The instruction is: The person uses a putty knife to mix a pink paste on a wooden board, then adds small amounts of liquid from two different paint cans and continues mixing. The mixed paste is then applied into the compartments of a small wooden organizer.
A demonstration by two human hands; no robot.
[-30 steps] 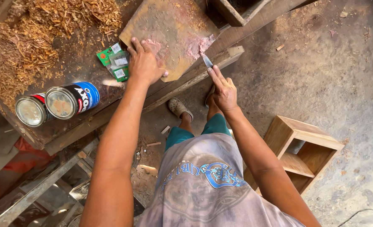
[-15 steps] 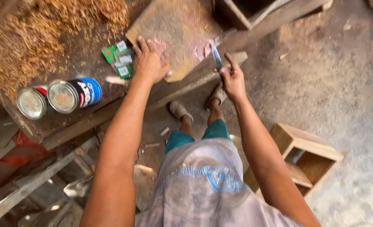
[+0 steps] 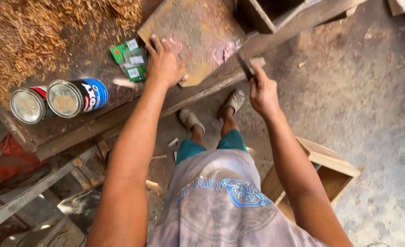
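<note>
Far left, 9 o'clock: two tin cans (image 3: 58, 101) lying on their sides on the dark workbench (image 3: 97, 59), lids facing the camera, touching each other. Above them, 10 to 11 o'clock: heap of wood shavings (image 3: 42, 32). Just right of the cans, toward 11 o'clock: small green packets (image 3: 130, 61) flat on the bench, just beside the left hand.

Centre top, 12 o'clock: square brown board (image 3: 191, 34) lying flat on the bench, rotated so one corner points down toward 6 o'clock, pinkish filler patches (image 3: 223, 51) on its surface. Left hand (image 3: 165, 64) pressed palm-down on the board's lower left part, fingers spread and pointing toward 12 o'clock, gripping nothing, just flat contact. Left forearm runs straight from 7 o'clock up to the hand.

Right of centre, 1 o'clock: putty knife (image 3: 245, 65), long axis tilted, blade pointing up-left toward 11 o'clock, tip at the board's right edge near the bench rail. Right hand (image 3: 262, 91) clenched around the knife handle, wrist bent, forearm running down to 5 o'clock.

Below, between the arms: feet in sandals (image 3: 211, 110) on the dusty floor. Right, 4 o'clock: open wooden box (image 3: 323, 171) on the floor, partly behind the right forearm.
</note>
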